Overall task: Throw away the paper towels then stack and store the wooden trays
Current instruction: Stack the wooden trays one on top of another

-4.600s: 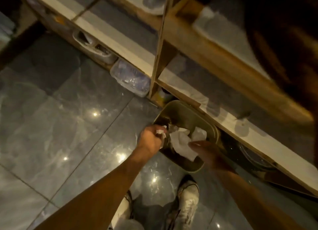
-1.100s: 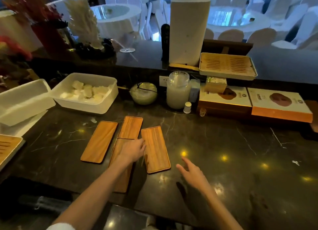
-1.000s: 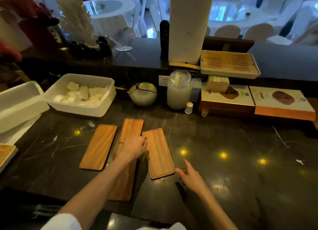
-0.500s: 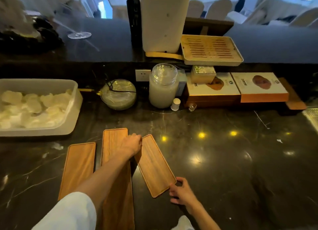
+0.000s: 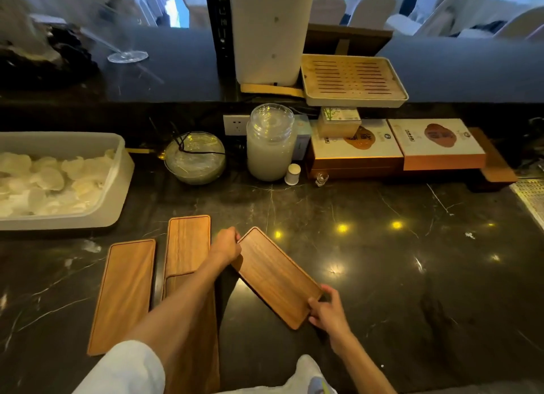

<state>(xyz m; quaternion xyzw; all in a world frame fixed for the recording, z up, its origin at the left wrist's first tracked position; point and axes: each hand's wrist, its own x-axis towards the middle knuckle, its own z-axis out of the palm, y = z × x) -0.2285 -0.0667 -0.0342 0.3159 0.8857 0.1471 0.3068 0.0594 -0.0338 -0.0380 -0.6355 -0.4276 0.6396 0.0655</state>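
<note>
**Both hands on one tray, three more lying on the counter**

You're gripping the angled rectangular brown wooden tray point(image 5: 276, 276) w/ both hands: your left hand point(image 5: 226, 244) is closing on its far corner, your right hand point(image 5: 326, 310) is pinching its near right corner, fingers curled over the rim. The hands are sitting well apart, at opposite ends of the tray. It's lying skewed on the dark veined marble counter point(image 5: 382, 261); can't tell if it's lifting off the surface or resting flat.

To the left, the far upright wooden tray point(image 5: 188, 243) is lying just beside your left hand. Its near end is meeting another long wooden tray point(image 5: 194, 349), which is running toward you under your left forearm; can't tell whether they're overlapping. The leftmost wooden tray point(image 5: 123, 293) is lying parallel, a narrow gap away.

At the back left, a white plastic tub point(image 5: 117, 187) of pale pieces is sitting on the counter. Behind the trays a glass bowl point(image 5: 194, 158), a tall lidded glass jar point(image 5: 270, 143) and a small white cap-shaped item point(image 5: 293, 174) are standing near the wall socket. Further right, two flat orange-edged boxes point(image 5: 397, 149) are lying side by side, w/ a slatted bamboo tray point(image 5: 353, 80) resting on the ledge above.
</note>
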